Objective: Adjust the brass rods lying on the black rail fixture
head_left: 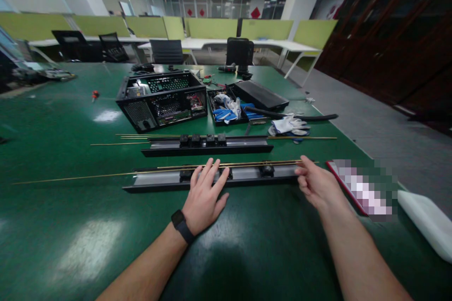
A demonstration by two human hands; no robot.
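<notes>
A long black rail (155, 181) with small black blocks on it lies across the green table (70, 225) just in front of me. Thin brass rods (88, 176) rest along its top. My left hand (205, 195) lies flat with fingers spread, fingertips on the rail's middle, a black watch on the wrist. At the rail's right end my right hand (315, 184) is curled, with the thumb and fingers pinched on the rail end and rod tips. A second black rail (243, 146) with several blocks lies parallel behind.
An open black computer case (160, 99) stands behind the rails. A black tray with blue-white gloves (226, 109), a flat black panel (261, 94), white gloves (289, 125) and a black hose (310, 116) lie at the right. A white pad (427, 223) lies near the table's right edge.
</notes>
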